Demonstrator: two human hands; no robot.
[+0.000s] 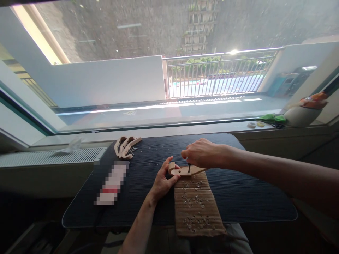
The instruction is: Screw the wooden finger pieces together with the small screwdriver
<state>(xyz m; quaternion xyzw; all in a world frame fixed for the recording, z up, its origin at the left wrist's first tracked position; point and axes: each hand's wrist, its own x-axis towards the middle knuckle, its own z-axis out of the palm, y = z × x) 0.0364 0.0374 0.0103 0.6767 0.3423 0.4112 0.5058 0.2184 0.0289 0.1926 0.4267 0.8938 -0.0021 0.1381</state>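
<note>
A curved wooden piece [182, 170] lies at the far end of a corrugated cardboard sheet [196, 206] on a dark table [238, 197]. My left hand [163, 180] grips the piece's left end, fingers closed on it. My right hand [202, 153] is closed in a pinch over a small dark tool [189, 167] that stands upright on the piece. Pale wood shavings are scattered over the cardboard.
Several more wooden pieces [126, 146] and small dark bits lie at the table's far left. A blurred-out flat item [112, 182] lies at the left. Behind are a window sill, a radiator grille [53, 155], crumpled plastic [70, 145] and a bird figure [304, 111].
</note>
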